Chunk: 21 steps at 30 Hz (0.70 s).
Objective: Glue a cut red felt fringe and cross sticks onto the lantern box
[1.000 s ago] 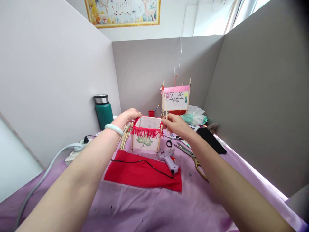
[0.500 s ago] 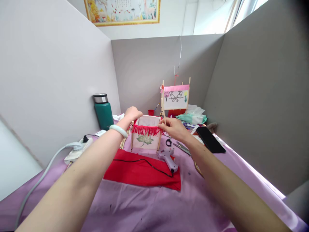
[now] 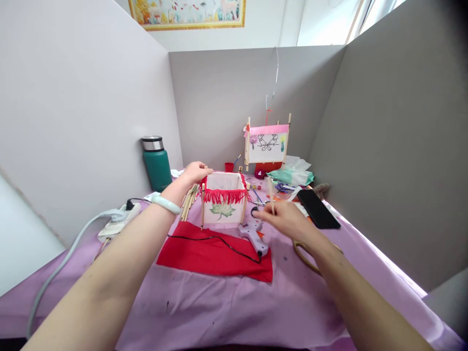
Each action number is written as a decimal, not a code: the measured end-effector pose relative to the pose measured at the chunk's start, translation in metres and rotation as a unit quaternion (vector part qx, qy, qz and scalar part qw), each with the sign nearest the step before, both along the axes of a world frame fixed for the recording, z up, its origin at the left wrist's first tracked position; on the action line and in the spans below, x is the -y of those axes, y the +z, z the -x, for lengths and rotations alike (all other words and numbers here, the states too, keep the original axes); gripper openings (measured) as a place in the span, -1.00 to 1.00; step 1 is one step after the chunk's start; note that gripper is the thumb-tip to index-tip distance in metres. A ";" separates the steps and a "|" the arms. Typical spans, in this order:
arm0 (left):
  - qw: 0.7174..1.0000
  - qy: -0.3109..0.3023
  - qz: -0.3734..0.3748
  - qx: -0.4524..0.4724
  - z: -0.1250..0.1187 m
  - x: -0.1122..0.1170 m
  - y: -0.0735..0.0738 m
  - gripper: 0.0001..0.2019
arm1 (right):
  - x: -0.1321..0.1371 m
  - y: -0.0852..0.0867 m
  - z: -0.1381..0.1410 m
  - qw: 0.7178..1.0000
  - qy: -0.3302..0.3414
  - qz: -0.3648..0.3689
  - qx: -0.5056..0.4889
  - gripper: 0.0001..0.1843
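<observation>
A small square lantern [image 3: 224,213] stands upright on the cloth, with wooden corner posts, white panels, a green leaf drawing in front and red fringe round its open top. My left hand [image 3: 197,171] is closed at its back left corner, fingertips at the rim. To the right of the lantern, my right hand [image 3: 280,217] grips a thin pale stick [image 3: 271,190] pointing up, slightly blurred. Just below that hand, a lilac hot glue gun [image 3: 253,236] lies on a folded red cloth [image 3: 215,263], its black cord running left.
Behind stands another lantern [image 3: 268,146] with a pink top band. A green bottle [image 3: 157,163] and power strip [image 3: 119,222] are on the left. Wooden sticks [image 3: 188,202] lie beside the lantern. Gold-handled scissors [image 3: 305,256] and a black phone [image 3: 319,209] lie right.
My right hand has moved from the lantern's right corner down and to the right, carrying the stick away. My left hand has stayed at the back left corner.
</observation>
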<state>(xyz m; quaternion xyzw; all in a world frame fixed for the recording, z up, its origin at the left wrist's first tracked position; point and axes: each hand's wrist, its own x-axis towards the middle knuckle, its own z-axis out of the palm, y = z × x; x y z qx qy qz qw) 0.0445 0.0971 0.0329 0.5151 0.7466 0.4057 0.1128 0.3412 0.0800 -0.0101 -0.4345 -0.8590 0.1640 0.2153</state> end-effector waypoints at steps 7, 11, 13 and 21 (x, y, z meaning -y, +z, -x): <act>0.989 0.058 -0.136 -0.019 -0.007 0.046 0.004 -0.69 | 0.037 -0.037 0.005 0.978 -0.058 0.003 0.201 -0.49; 0.993 0.000 -0.118 -0.006 -0.009 0.059 -0.002 -0.66 | 0.048 -0.031 0.002 0.976 -0.066 -0.008 0.207 -0.58; 0.993 -0.004 -0.119 -0.001 -0.007 0.061 -0.006 -0.63 | 0.057 -0.028 -0.008 0.979 -0.067 -0.022 0.194 -0.60; 0.993 -0.020 -0.105 -0.043 -0.007 0.083 -0.026 -0.70 | 0.077 -0.045 -0.037 0.963 -0.151 -0.060 0.216 -0.57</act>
